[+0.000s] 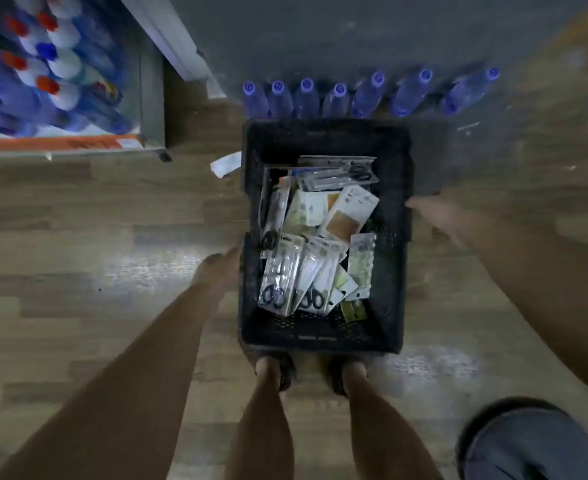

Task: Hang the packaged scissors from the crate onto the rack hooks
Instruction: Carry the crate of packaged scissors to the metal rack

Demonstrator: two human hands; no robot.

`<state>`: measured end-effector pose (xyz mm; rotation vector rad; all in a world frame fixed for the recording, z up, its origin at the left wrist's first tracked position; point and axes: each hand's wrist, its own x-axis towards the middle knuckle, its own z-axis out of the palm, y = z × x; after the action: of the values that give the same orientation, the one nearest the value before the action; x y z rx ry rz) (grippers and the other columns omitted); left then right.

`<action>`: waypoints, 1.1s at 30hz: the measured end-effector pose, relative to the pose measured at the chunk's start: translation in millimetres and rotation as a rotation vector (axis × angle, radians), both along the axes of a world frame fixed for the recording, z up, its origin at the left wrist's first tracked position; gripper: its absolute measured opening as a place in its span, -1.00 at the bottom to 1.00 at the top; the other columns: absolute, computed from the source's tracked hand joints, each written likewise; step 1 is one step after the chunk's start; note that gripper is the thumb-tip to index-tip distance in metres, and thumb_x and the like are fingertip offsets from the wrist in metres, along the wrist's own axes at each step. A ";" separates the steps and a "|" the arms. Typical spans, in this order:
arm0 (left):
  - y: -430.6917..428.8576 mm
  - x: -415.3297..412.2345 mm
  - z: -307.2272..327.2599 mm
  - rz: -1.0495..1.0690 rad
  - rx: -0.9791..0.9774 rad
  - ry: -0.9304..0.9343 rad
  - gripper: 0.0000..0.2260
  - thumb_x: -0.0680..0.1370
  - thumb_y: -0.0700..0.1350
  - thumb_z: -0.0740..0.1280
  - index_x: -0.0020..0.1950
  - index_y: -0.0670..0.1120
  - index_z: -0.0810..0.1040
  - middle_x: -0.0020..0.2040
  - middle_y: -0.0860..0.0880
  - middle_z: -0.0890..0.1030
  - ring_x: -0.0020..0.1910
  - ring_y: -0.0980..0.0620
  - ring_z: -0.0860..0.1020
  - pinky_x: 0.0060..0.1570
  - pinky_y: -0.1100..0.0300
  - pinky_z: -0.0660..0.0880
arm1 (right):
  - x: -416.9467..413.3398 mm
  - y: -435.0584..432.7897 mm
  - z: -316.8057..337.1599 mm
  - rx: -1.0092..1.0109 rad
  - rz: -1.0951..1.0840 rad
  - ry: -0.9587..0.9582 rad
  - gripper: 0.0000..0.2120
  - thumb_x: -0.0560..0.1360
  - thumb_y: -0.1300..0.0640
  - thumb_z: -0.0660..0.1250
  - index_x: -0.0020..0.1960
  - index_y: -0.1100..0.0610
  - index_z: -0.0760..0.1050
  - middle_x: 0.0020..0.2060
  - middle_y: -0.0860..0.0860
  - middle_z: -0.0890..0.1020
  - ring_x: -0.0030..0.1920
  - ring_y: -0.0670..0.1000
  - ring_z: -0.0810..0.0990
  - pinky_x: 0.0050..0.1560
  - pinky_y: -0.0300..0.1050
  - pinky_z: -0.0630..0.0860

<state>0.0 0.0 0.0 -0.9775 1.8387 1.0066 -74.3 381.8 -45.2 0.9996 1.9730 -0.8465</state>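
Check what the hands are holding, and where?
Cannot tell. The left hand is at the left wall of the crate, the right hand at its right rim; blur hides any grip.

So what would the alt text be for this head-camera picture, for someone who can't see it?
Seen from above, a person stands over a black crate holding packaged scissors on a wooden floor, the left hand and right hand at its two sides. A row of blue bottles stands beyond it.

Crate at frame centre on the floor, holding packaged scissors; bottles in a row above it; shelf upper left.
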 end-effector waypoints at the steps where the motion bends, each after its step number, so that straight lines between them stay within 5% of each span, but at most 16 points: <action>1: 1.4 10.2 -14.2 0.044 -0.004 -0.024 -0.54 0.70 0.13 0.23 0.39 -0.21 0.54 0.22 -0.16 0.58 0.12 -0.09 0.53 0.12 0.12 0.42 | 3.2 -2.1 -14.2 -0.015 -0.054 -0.026 -0.21 0.45 -0.21 0.41 0.54 0.14 0.32 0.50 0.08 0.39 0.43 0.19 0.43 0.32 0.10 0.45; 4: 6.0 38.4 -59.5 0.191 -0.033 -0.066 -0.71 0.65 0.05 0.36 0.24 -0.13 0.53 0.09 -0.18 0.61 -0.09 -0.06 0.56 -0.03 0.14 0.43 | 4.4 -5.8 -48.7 -0.021 -0.173 0.017 -0.22 0.42 -0.16 0.46 0.51 0.19 0.36 0.44 0.09 0.47 0.36 0.17 0.49 0.34 0.08 0.48; 7: 15.1 43.1 -79.6 0.169 -0.166 -0.026 -0.71 0.58 0.00 0.46 0.14 -0.11 0.44 -0.05 -0.11 0.58 -0.24 0.03 0.48 -0.21 0.12 0.40 | 5.1 -2.6 -66.1 0.111 -0.126 0.031 -0.75 0.56 0.07 0.46 0.02 0.26 0.52 -0.07 0.08 0.58 -0.03 0.06 0.57 -0.04 -0.20 0.54; 9: 12.8 37.9 -84.9 0.049 -0.230 -0.006 -0.76 0.57 -0.02 0.47 0.02 -0.11 0.47 -0.06 -0.14 0.60 -0.23 -0.03 0.51 -0.17 0.12 0.41 | 0.8 -2.0 -63.0 0.128 -0.044 0.030 -0.72 0.62 0.18 0.36 -0.23 0.14 0.39 -0.18 0.07 0.51 -0.09 0.06 0.51 -0.13 -0.20 0.45; 12: 8.3 36.8 -78.9 -0.039 -0.225 -0.004 -0.83 0.58 -0.11 0.44 -0.05 -0.13 0.48 -0.07 -0.20 0.62 -0.17 -0.11 0.55 -0.20 0.12 0.41 | 5.8 1.4 -38.0 0.171 0.131 0.066 -0.78 0.59 0.16 0.34 -0.22 0.12 0.44 -0.04 0.19 0.56 0.03 0.23 0.58 -0.03 -0.09 0.41; 14: 5.1 39.3 -61.3 -0.087 -0.230 0.008 -0.85 0.58 -0.12 0.42 -0.07 -0.14 0.49 -0.13 -0.18 0.61 -0.23 -0.11 0.53 -0.27 0.10 0.37 | 10.8 1.7 -19.0 0.164 0.100 0.085 -0.77 0.61 0.11 0.31 0.04 0.30 0.55 0.09 0.22 0.60 0.08 0.23 0.60 -0.03 -0.06 0.48; 16: -1.5 35.4 -29.7 -0.083 -0.249 0.038 -0.86 0.55 -0.13 0.42 -0.05 -0.17 0.52 -0.18 -0.15 0.60 -0.26 -0.12 0.54 -0.31 0.10 0.37 | 12.9 -3.8 17.6 0.135 0.000 0.129 -0.63 0.57 0.03 0.34 0.12 0.37 0.56 0.08 0.21 0.64 0.05 0.24 0.64 0.02 0.09 0.64; 20: -15.8 18.0 70.6 -0.136 -0.266 0.130 -0.88 0.45 -0.12 0.47 -0.16 -0.11 0.57 -0.21 -0.12 0.66 -0.20 -0.18 0.63 -0.28 0.06 0.50 | 16.1 7.6 113.9 0.048 -0.125 0.164 -0.68 0.29 0.01 0.45 -0.14 0.26 0.61 -0.09 0.22 0.70 -0.08 0.26 0.71 -0.06 0.34 0.67; 26: -40.0 12.4 254.7 -0.245 -0.241 0.252 -0.87 0.37 -0.07 0.44 -0.22 -0.12 0.60 -0.24 -0.14 0.68 -0.21 -0.16 0.64 -0.28 0.11 0.51 | 37.6 -12.5 332.1 0.047 -0.104 0.243 -0.76 0.49 0.20 0.43 0.10 0.32 0.62 0.03 0.25 0.69 -0.01 0.25 0.70 -0.08 0.26 0.69; 33: -70.7 78.1 402.1 -0.134 -0.228 0.413 -0.81 0.37 -0.11 0.46 -0.31 -0.18 0.52 -0.43 -0.08 0.51 -0.38 -0.11 0.48 -0.35 0.11 0.34 | 82.1 -45.6 490.9 0.068 -0.010 0.365 -0.80 0.46 0.19 0.43 0.00 0.30 0.63 -0.15 0.22 0.71 -0.24 0.15 0.70 -0.29 0.06 0.70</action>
<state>78.1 -70.7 402.1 -0.8030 2.3703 0.9843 7.8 336.1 445.7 0.9444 2.3176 -1.0317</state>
